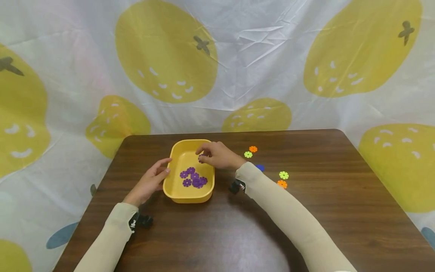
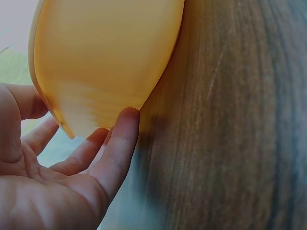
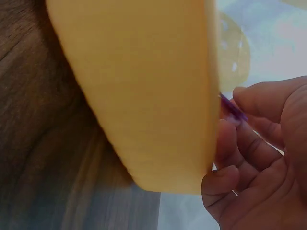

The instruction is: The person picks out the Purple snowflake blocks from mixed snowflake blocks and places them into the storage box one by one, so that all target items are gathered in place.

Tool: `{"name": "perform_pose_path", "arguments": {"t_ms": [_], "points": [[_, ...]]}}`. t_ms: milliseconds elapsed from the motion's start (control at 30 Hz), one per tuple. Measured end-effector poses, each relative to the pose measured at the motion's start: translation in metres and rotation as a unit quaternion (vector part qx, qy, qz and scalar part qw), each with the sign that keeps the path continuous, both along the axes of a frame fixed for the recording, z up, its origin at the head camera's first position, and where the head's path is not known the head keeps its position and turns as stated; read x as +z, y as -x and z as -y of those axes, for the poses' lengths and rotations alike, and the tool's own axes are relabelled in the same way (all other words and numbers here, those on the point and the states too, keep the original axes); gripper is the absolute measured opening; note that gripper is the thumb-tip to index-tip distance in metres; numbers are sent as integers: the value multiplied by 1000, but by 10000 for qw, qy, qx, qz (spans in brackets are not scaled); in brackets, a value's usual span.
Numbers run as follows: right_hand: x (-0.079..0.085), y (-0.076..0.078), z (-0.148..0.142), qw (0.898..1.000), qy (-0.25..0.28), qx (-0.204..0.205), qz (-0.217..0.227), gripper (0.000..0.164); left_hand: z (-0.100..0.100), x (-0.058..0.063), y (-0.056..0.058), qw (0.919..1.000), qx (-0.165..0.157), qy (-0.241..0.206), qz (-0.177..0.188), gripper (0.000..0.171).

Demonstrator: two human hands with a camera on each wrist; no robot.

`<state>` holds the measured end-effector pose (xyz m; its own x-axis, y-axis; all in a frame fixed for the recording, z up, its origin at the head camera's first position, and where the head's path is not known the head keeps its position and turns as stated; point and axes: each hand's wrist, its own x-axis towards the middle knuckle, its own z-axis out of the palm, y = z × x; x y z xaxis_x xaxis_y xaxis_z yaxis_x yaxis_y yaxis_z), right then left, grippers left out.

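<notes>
A yellow plastic basket (image 1: pixel 188 197) stands on the table with several purple snowflake-shaped discs (image 1: pixel 187 183) lying in its nearer half. My left hand (image 1: pixel 151 183) rests against the basket's left side, its spread fingertips touching the outer wall (image 2: pixel 105 62) and the rim. Over the basket's far right corner, my right hand (image 1: pixel 220 155) pinches one purple disc (image 3: pixel 233 108) between thumb and fingers. In the right wrist view the basket's wall hides part of those fingers and of the disc.
To the right of the basket, on the brown wooden table (image 1: pixel 340 196), lie orange discs (image 1: pixel 253 149), yellow-green discs (image 1: pixel 283 175) and a blue disc (image 1: pixel 260 167), partly behind my right sleeve. A fruit-patterned curtain (image 1: pixel 258 68) hangs behind the table.
</notes>
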<state>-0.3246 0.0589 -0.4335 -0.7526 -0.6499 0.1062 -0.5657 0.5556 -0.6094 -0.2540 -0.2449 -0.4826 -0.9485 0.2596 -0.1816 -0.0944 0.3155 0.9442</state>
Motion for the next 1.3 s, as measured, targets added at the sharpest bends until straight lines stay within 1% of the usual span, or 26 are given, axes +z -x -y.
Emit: {"name": "perform_pose_path", "arguments": {"t_ms": [133, 200, 400, 500, 700, 833, 1033, 1300], "points": [[-3, 1, 0, 9997, -176, -71, -130, 33, 1, -2, 1, 10000, -13, -37, 33, 54], [-2, 0, -1, 9996, -152, -118, -195, 33, 2, -3, 1, 10000, -3, -64, 42, 53], [2, -3, -7, 9994, 91, -266, -221, 31, 3, -4, 1, 10000, -15, -69, 24, 55], [2, -5, -12, 9989, 233, -346, -222, 29, 3, -4, 0, 9999, -33, -153, 30, 56], [7, -11, -27, 9966, 587, -526, -240, 21, 2, -4, 0, 9996, -69, -256, -18, 56], [10, -12, -39, 9951, 726, -621, -242, 21, 2, -4, 0, 9996, -100, -246, -58, 57], [7, -15, -56, 9930, 856, -807, -39, 25, 2, -6, 1, 9997, -90, -213, -12, 56], [3, -21, -84, 9910, 895, -983, 150, 22, 0, -5, 0, 9998, -68, -174, 11, 55]]}}
